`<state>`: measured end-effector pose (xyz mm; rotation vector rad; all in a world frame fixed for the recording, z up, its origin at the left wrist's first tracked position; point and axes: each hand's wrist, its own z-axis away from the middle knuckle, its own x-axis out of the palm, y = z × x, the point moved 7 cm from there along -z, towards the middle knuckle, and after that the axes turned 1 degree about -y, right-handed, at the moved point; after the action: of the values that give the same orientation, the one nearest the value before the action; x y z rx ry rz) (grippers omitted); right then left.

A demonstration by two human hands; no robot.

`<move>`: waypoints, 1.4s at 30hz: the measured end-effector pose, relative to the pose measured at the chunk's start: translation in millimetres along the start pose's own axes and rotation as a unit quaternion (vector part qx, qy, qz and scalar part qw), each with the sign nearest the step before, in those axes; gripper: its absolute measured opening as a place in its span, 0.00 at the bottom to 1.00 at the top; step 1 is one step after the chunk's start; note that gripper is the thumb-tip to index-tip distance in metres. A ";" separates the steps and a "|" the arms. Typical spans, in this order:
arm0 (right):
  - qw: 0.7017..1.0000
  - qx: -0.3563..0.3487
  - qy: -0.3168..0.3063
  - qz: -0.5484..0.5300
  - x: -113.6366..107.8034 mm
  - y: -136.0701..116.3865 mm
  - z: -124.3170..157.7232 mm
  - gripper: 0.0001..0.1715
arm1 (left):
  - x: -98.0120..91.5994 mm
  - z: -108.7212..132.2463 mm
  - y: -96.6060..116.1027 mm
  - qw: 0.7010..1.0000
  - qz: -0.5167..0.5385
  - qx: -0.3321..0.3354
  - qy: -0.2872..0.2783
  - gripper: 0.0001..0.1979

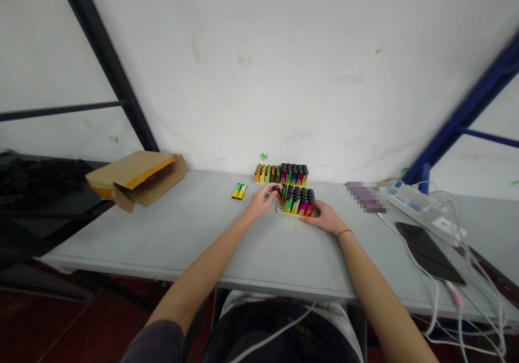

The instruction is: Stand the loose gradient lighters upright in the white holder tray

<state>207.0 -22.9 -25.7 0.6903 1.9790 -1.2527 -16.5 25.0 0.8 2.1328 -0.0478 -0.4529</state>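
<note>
A clear plastic tray (280,209) sits on the grey table, mostly filled with upright lighters (299,200) in green, white, purple and red. My left hand (263,199) is at the tray's left end, its fingers pinched on a purple lighter (277,189). Round the tray's right end curls my right hand (325,218), holding it by the side. Behind stand two more blocks of lighters: a yellow-to-olive one (267,173) and a multicoloured one (294,174). Two loose lighters (239,191), green and yellow-white, lie to the left of my left hand.
An opened cardboard box (138,176) lies at the table's left end. On the right are a dark phone (430,252), a white power strip (425,211), tangled white cables (462,276) and a blurred-out purple item (366,197). The white wall (284,71) closes off the back.
</note>
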 end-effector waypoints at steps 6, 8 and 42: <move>1.000 -0.003 0.001 -0.002 0.0 -0.6 -0.2 0.28 | 4.9 4.0 11.3 0.997 -0.077 0.008 -0.028 0.13; 1.000 -0.002 0.002 -0.003 0.1 -0.1 -0.3 0.28 | 8.6 5.4 10.4 0.995 -0.087 0.007 -0.048 0.13; 1.000 -0.006 0.001 0.006 0.2 0.1 0.4 0.29 | -32.8 6.0 -27.6 0.919 -0.361 -0.160 0.010 0.07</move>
<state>207.1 -23.3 -26.0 0.6976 1.9795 -1.2330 -52.9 42.7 -14.7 1.7717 0.7966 -0.8009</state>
